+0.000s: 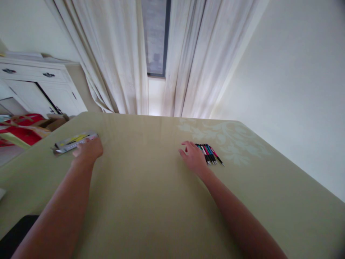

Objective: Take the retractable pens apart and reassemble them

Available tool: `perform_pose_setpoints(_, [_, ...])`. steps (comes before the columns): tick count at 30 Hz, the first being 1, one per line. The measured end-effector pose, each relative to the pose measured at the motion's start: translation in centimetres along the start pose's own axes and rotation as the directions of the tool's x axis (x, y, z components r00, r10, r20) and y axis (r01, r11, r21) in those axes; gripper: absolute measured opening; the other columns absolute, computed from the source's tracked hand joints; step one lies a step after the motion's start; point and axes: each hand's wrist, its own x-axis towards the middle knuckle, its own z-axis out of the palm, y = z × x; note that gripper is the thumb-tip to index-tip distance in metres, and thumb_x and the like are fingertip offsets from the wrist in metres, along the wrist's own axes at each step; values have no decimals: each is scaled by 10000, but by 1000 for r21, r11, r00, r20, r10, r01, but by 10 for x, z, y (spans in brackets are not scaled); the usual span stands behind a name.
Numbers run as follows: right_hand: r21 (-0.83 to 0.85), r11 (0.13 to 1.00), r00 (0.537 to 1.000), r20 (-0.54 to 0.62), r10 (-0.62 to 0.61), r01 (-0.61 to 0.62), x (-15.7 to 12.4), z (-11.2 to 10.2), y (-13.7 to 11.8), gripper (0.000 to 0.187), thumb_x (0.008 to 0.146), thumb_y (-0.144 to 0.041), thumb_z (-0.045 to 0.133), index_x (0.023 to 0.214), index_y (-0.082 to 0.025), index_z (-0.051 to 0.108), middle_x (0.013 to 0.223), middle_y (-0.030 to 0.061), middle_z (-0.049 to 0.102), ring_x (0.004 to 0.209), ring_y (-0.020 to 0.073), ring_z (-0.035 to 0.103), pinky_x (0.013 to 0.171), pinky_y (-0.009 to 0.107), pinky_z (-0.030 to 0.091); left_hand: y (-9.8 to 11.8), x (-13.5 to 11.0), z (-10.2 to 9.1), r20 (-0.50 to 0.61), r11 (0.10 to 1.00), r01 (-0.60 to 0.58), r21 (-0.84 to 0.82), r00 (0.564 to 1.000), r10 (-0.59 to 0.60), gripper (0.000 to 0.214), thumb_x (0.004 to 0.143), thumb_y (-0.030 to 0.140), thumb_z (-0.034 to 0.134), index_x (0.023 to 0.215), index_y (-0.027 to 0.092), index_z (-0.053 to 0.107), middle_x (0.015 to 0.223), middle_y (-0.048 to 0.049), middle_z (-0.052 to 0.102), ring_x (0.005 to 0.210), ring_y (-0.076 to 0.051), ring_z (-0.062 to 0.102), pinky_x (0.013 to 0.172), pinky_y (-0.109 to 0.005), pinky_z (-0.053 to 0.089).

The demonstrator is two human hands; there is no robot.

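At the left of the table, my left hand [90, 147] has its fingers closed around the right end of a slim, pale cardboard box [70, 143] with yellow printing. A flap stands loose at the box's left end. Whether the box rests on the table or is slightly raised, I cannot tell. Several pens [209, 154] with dark grips and coloured barrels lie side by side on the right, tips toward me; the rightmost one, pink, lies at a slant. Just left of them, my right hand [193, 155] has thumb and fingers apart, holding nothing, and hides part of the row.
A pale green table [140, 180] with a leaf pattern at its far right spreads before me. Something black [18, 230] sits at the lower left edge. Beyond stand a white cabinet [67, 84], red bags [27, 126] and long curtains [115, 54]. A wall rises on the right.
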Motion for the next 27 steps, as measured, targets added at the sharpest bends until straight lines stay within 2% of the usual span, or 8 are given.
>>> perform_pose_setpoints(2, [-1,999,998,53,-43,43,-10,15,-20,265,962,-318,575,1196,-201,613,1038,99,663,851,225,642,719,315,445,3,-5,-3,-29,982,157,102,987,-155,405,886,310,475,1192,90,624,1286,-291,544,1165,-565,506,758,-544,413])
perform_pose_setpoints(11, [120,985,971,190,-144,123,-17,30,-18,198,987,-280,542,1140,-192,633,1122,80,631,966,198,633,861,302,450,11,-1,-6,-8,962,223,160,974,-225,507,859,181,552,1269,-108,484,1264,-397,576,1166,-481,577,851,-453,454])
perform_pose_setpoints(15, [135,983,967,202,-154,128,-17,28,-22,232,989,-277,540,1190,-195,620,1146,86,636,966,207,633,860,318,456,34,4,0,118,999,-37,23,992,34,337,868,188,574,1151,15,630,1181,-216,699,1096,-331,640,903,-374,473])
perform_pose_setpoints(18, [189,974,970,180,-161,127,-18,28,-23,344,995,-312,545,1316,-190,550,1116,84,651,981,217,633,890,336,462,83,-6,20,202,940,-298,-163,923,328,252,891,256,581,1102,187,699,1082,-31,749,978,-199,680,870,-275,499])
perform_pose_setpoints(21, [263,957,979,125,-159,121,-17,29,-20,413,1007,-346,538,1390,-198,492,1108,82,670,1033,222,630,936,349,454,141,-30,54,77,671,-592,-446,722,688,254,909,279,539,1069,184,712,1021,-77,729,914,-219,677,840,-334,530])
perform_pose_setpoints(23, [306,942,977,110,-181,140,-16,31,-17,292,1022,-333,516,1278,-205,579,1099,81,685,1035,218,632,928,340,452,168,-48,77,-34,506,-689,-519,608,793,250,934,298,522,1034,195,726,1011,-88,713,951,-228,664,887,-365,523])
perform_pose_setpoints(25, [337,930,976,108,-191,145,-13,32,-14,188,1028,-303,512,1097,-197,651,1044,78,702,987,211,638,884,324,452,181,-61,96,-136,460,-689,-560,625,769,250,955,294,506,1032,194,722,988,-91,702,951,-225,659,903,-381,522])
perform_pose_setpoints(27, [354,928,982,98,-162,117,-11,32,-12,170,1019,-293,538,983,-185,665,955,66,708,901,202,635,825,310,445,182,-64,108,-185,457,-614,-644,705,685,250,933,334,579,1104,190,693,1012,-92,703,936,-222,670,874,-378,542])
